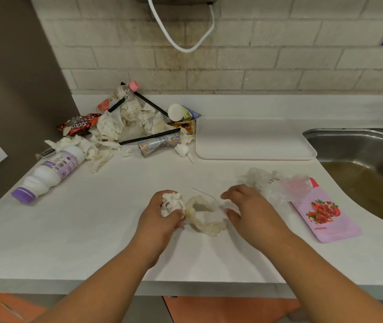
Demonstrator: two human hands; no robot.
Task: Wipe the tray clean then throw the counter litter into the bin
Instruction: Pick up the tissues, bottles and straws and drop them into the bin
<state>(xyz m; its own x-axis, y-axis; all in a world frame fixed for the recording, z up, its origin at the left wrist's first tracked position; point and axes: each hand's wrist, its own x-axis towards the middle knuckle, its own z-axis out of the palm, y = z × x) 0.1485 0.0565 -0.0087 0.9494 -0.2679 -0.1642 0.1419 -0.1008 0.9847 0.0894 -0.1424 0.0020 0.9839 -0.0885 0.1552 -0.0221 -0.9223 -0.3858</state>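
**mopbucket:** Only the head view to go on here. Where's the tray sitting?

**crumbs42:** The white tray lies flat on the worktop, far right, just beside the sink. The sink has brownish water in it.

**mopbucket:** And the hands?

**crumbs42:** Both are near the middle, well apart from the tray. The left hand is wrapped tight round a crumpled white tissue wad. The right hand is just to the right of it, its fingers loosely spread, a bit bent and holding nothing. Between the two hands a stained tissue lies on the worktop, twisted into a loop. The right thumb is right by one end of it, but I can't tell if it's actually touching.

**mopbucket:** How's the litter looking?

**crumbs42:** Big litter pile at the far left against the wall. It's got scrunched tissues, black straws, a bottle with a pink cap and a red snack packet. A white bottle with a purple cap lies on its side, left and nearer than the pile. Right of the right hand there's a clear plastic wrapper overlapping the top of a pink pomegranate sachet, which is near the sink edge.
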